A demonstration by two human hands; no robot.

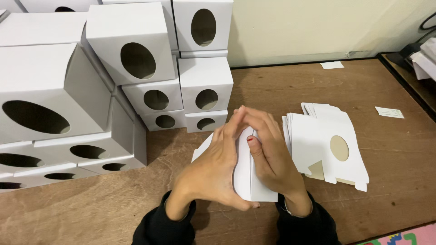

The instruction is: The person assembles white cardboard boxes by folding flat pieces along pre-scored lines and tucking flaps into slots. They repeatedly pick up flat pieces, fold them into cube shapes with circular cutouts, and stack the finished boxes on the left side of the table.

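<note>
My left hand (pixel 213 168) and my right hand (pixel 272 156) press from both sides on a white flat cardboard box blank (pixel 247 177) held on edge over the brown wooden table (pixel 318 86). The fingertips of both hands meet above it. Dark sleeves cover both wrists. Just right of my right hand lies a stack of flat white box blanks (pixel 324 143) with an oval cut-out.
Several folded white boxes (pixel 136 54) with oval holes are piled at the left and back, up against the wall. Small paper slips (pixel 389 112) lie on the table at the right. A dark raised edge (pixel 404 81) borders the table's right side.
</note>
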